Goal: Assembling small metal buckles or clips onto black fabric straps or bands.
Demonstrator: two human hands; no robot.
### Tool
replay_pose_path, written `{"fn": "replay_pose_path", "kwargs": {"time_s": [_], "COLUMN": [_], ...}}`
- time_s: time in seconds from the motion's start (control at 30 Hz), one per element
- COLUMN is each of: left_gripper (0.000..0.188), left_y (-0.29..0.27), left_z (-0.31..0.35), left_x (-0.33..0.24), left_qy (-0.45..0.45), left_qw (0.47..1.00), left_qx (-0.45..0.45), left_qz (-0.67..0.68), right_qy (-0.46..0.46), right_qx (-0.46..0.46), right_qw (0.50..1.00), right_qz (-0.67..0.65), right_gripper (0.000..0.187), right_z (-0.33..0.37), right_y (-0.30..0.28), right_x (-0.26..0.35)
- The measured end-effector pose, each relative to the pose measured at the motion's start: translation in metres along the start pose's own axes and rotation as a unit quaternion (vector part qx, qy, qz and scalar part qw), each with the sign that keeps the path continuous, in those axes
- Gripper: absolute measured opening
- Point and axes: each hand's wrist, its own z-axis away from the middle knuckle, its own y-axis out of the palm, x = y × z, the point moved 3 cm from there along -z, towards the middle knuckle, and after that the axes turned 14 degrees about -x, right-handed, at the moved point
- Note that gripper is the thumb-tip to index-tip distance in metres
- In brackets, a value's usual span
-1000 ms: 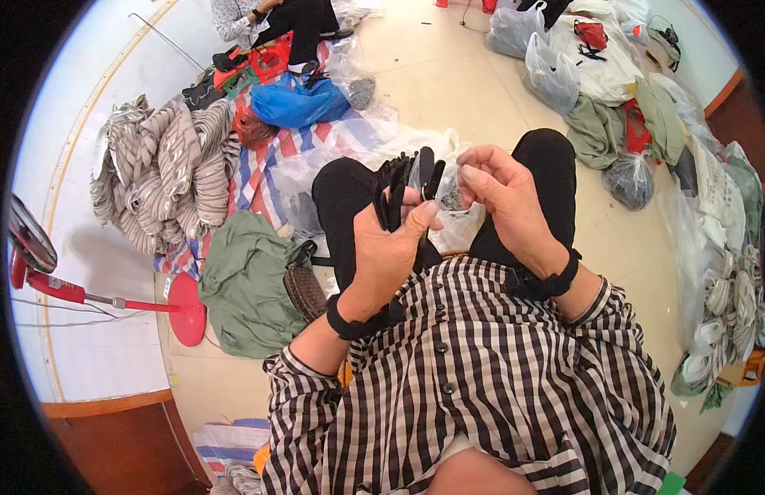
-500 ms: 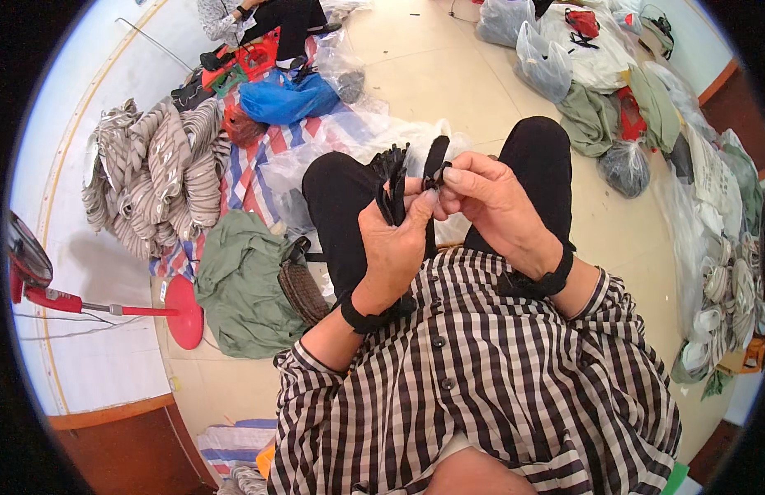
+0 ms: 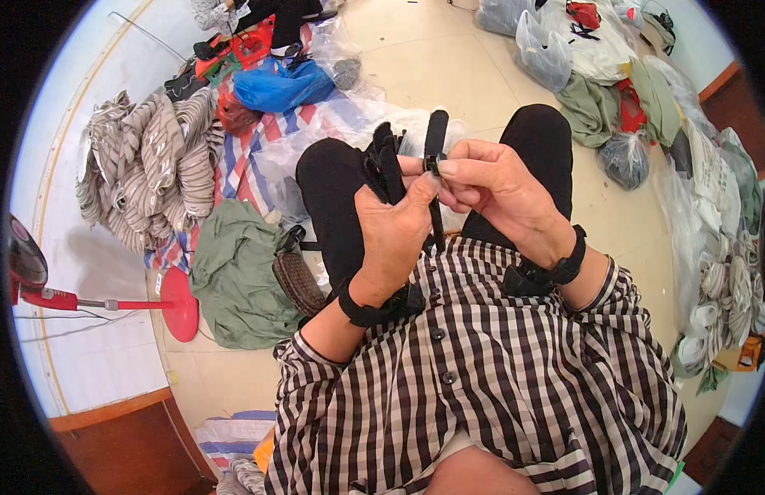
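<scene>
My left hand (image 3: 391, 235) is closed, palm and fingers holding a bundle of black straps (image 3: 384, 161) above my left knee. Between its thumb and fingertips it also grips a single black strap (image 3: 437, 130), which stands upright with its tail hanging below the fingers. A small dark buckle-like piece (image 3: 433, 162) sits around the strap's middle. My right hand (image 3: 505, 183) pinches at this piece from the right, thumb against fingertips. The exact shape of the small piece is partly hidden by the fingers.
A green cloth bag (image 3: 234, 280) and a red round fan base (image 3: 179, 305) are at left, below a heap of striped fabric bundles (image 3: 151, 173). A blue plastic bag (image 3: 285, 85) lies ahead. Filled clear bags (image 3: 543, 56) line the right. Another person sits at the far left.
The single strap stands straighter, and its tail now shows beneath my fingers. The bundle in my left hand has tilted slightly. Both hands stay together, and the view has shifted a little.
</scene>
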Motion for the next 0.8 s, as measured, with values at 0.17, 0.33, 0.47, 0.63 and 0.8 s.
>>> {"fn": "replay_pose_path", "kwargs": {"time_s": [0.17,0.33,0.47,0.63,0.8], "left_gripper": [0.015,0.014,0.006,0.009,0.01], "left_y": [-0.002,-0.006,-0.006,-0.005,-0.01], "left_z": [0.001,0.001,-0.002,0.002,0.009], "left_x": [0.0,0.001,-0.003,-0.008,-0.003], "left_qy": [0.012,0.062,0.059,0.095,0.124], "left_qw": [1.0,0.996,0.995,0.99,0.989], "left_qx": [0.009,0.008,0.032,0.034,0.009], "left_qz": [-0.011,-0.07,-0.076,-0.101,-0.084], "right_qy": [0.03,0.059,0.059,-0.022,-0.197], "right_qx": [0.023,0.036,0.042,0.024,-0.028], "right_qw": [0.999,0.998,0.997,0.999,0.967], "right_qz": [-0.002,-0.005,-0.012,0.019,0.157], "right_gripper": [0.015,0.017,0.018,0.018,0.021], "right_z": [-0.002,-0.004,-0.005,0.004,0.007], "right_y": [-0.006,-0.006,-0.006,0.004,0.01], "right_x": [-0.001,-0.004,-0.004,-0.001,0.01]}}
